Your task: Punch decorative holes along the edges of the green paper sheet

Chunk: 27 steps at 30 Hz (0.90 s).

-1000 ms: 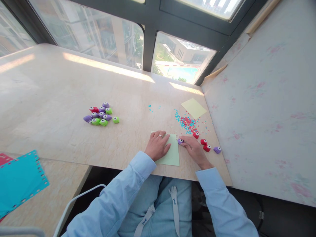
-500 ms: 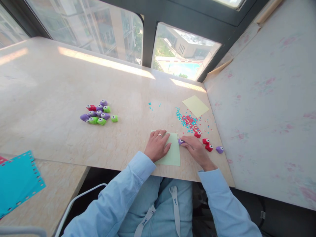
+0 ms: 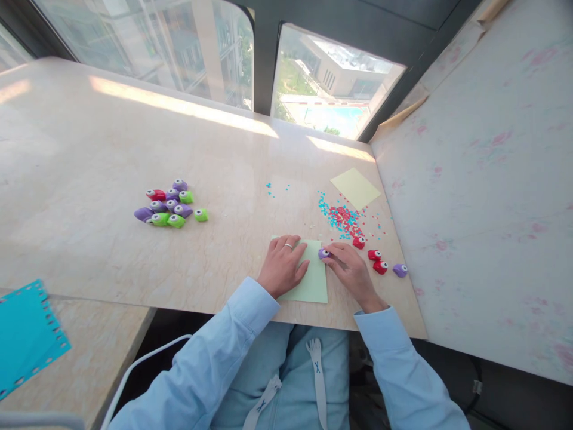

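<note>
Left hand [image 3: 283, 266]—fingers extended flat, seemingly steadying pale-green paper [image 3: 312, 286]; right hand [image 3: 353, 275]—fingers pinching purple craft punch [image 3: 322, 254] at its two o'clock.

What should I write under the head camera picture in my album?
Left hand rests on pale green paper; right hand holds a purple punch at the paper's edge, near confetti.

Head-worn view, facing forward, angled down
</note>
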### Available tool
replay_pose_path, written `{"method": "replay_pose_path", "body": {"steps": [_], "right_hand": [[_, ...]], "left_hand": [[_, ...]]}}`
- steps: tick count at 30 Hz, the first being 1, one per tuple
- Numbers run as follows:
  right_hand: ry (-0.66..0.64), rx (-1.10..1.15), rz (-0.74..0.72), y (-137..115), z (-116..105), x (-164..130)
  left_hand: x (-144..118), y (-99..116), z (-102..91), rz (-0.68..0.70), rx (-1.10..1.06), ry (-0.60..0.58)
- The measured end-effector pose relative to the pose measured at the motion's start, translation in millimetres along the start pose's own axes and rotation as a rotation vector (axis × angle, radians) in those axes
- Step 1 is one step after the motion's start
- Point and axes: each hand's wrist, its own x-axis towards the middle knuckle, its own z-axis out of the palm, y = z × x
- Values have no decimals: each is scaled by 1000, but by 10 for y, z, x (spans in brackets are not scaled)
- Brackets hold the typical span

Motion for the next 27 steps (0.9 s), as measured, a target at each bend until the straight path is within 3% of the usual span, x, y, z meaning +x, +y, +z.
{"method": "replay_pose_path", "body": {"steps": [14,27], "right_hand": [[99,-3,25,-52,56,-94],[67,-31,97,-114,57,-28]], "left_hand": [[5,12,-66,-14,-13,-11],[16,9,-99,-45,-73,-46]]}}
